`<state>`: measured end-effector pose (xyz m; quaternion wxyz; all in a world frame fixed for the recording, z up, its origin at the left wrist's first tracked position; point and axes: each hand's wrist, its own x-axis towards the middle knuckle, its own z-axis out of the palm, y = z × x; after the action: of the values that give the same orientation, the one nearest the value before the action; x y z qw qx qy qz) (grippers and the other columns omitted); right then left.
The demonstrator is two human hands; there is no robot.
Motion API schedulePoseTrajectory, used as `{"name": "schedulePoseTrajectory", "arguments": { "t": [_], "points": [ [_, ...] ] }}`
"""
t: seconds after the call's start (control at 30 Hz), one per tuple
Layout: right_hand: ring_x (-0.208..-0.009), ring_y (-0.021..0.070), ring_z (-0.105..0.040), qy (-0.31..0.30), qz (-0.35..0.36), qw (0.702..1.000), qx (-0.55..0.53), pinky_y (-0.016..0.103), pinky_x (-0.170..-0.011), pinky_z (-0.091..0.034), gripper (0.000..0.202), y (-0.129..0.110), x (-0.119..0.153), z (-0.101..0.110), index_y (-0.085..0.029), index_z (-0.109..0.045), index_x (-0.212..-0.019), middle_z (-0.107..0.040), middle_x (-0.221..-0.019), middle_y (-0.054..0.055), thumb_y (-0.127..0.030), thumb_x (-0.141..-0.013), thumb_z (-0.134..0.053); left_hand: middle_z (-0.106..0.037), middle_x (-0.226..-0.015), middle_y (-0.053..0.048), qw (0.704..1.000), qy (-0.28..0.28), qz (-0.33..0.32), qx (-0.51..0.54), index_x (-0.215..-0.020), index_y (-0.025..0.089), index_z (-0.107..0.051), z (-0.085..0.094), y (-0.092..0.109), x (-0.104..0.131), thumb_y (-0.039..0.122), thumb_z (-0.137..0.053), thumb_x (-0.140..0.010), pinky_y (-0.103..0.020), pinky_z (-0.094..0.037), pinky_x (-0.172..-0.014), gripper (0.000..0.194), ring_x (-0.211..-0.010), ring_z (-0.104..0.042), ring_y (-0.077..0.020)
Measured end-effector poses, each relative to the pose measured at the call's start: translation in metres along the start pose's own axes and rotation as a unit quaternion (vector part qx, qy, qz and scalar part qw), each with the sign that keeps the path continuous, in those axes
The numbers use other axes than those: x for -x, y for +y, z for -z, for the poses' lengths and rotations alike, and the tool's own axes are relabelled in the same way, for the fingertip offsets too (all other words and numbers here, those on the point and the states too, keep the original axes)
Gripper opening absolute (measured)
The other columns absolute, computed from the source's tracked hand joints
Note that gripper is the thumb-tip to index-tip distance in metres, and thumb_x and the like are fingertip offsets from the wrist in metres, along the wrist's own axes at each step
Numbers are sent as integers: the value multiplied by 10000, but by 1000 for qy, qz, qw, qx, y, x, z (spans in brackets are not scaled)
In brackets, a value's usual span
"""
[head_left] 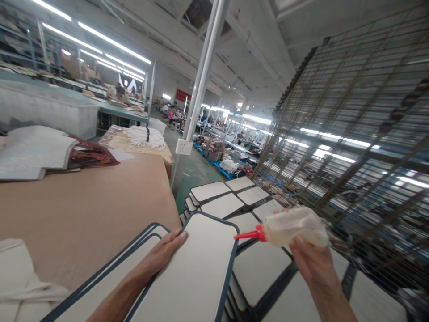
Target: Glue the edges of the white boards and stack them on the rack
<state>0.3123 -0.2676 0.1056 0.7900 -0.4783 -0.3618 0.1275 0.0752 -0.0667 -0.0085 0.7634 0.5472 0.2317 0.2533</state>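
My left hand (167,249) grips the left edge of a long white panel (197,264) with rounded corners and a dark blue border. In my right hand (313,259) is a translucent squeeze bottle (295,226) with a red nozzle (251,235), tilted onto its side. The nozzle's tip is at the panel's upper right corner, seemingly touching the border. Under my left forearm lie more blue-edged panels (117,273). Below the bottle are stacks of similar white panels (261,268) with dark edges. My right fingers are partly hidden behind the bottle.
A brown-topped table (127,201) stands on the left, with white and dark red sheets (40,150) on it. A metal post (201,85) with a socket box (183,146) rises ahead. A wire rack (362,116) leans at the right. A person (119,94) sits at a far bench.
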Motion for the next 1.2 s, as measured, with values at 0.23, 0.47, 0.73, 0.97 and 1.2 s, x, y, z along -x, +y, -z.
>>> {"name": "schedulePoseTrajectory", "arguments": {
  "t": [0.23, 0.47, 0.73, 0.97, 1.2],
  "points": [
    [-1059, 316, -630, -32, -16, 999, 3, 599, -991, -411, 573, 11, 7, 9, -338, -622, -1206, -701, -1077, 102, -270, -666, -799, -718, -768, -46, 999, -28, 9, 25, -1010, 134, -677, 7, -9, -14, 596, -710, -707, -237, -480, -566, 553, -647, -632, -175],
    [-1087, 334, -613, 30, 1, 999, -9, 624, -1008, -380, 636, 2, 5, -9, -337, -635, -1183, -710, -1059, 93, -315, -583, -844, -726, -801, -36, 1000, 15, -4, -14, -986, 150, -708, 4, 0, -13, 581, -691, -733, -242, -495, -615, 500, -704, -637, -183],
    [-1114, 313, -601, 30, -18, 999, -24, 569, -1057, -348, 482, 4, -10, -7, -294, -709, -1030, -712, -1072, 75, -295, -569, -849, -736, -829, -51, 1000, 18, 5, -1, -906, 155, -730, -4, 6, -7, 592, -727, -679, -256, -494, -583, 493, -653, -624, -181],
    [-969, 284, -657, 75, -11, 997, -9, 537, -1051, -369, 506, 12, -15, -4, -254, -737, -913, -722, -1031, 65, -230, -436, -905, -722, -741, -44, 1000, 15, 6, 14, -924, 144, -718, 0, -1, -12, 607, -739, -660, -242, -492, -572, 533, -653, -633, -182],
    [-849, 207, -675, 102, -1, 995, -10, 482, -1024, -421, 516, 17, -12, -6, -288, -723, -972, -733, -949, 16, -309, -490, -906, -726, -765, -52, 1000, -8, 3, 21, -1008, 130, -685, 8, -14, -18, 597, -717, -699, -239, -488, -583, 562, -670, -640, -184]
  ]
}}
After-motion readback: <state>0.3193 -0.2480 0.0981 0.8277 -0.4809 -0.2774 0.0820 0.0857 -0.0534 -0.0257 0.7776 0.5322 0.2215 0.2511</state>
